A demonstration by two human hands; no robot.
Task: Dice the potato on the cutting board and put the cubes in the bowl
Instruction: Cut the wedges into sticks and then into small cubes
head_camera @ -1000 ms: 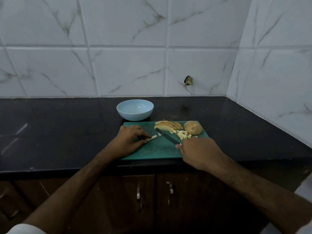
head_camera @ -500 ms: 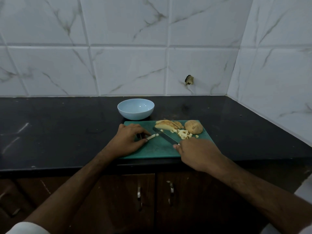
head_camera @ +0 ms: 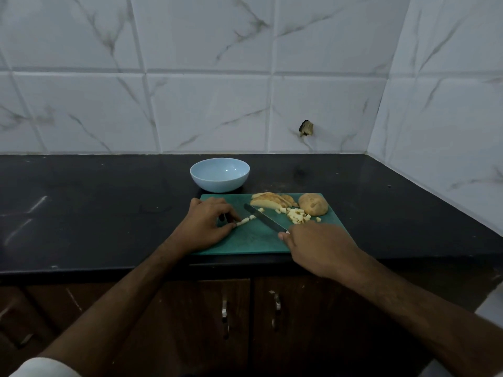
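Observation:
A green cutting board (head_camera: 253, 240) lies on the black counter. My left hand (head_camera: 205, 223) pinches a pale potato strip (head_camera: 243, 221) flat on the board. My right hand (head_camera: 319, 247) grips the handle of a knife (head_camera: 262, 217), whose blade points up and left, its tip just right of the strip. Potato slices (head_camera: 269, 204) lie at the board's far edge, beside an uncut potato half (head_camera: 313, 204). A heap of small cubes (head_camera: 296, 215) sits in front of that half. The light blue bowl (head_camera: 219, 174) stands behind the board and holds nothing.
White marble tiles form the back wall and the right side wall, which closes the corner. Brown cabinet doors with metal handles (head_camera: 224, 312) hang below the counter's front edge. Bare black counter (head_camera: 95, 213) stretches to the left of the board.
The strip in my left hand is shorter, with a cut cube lying by the blade. My right hand and the knife have shifted slightly left. The view has drifted a little.

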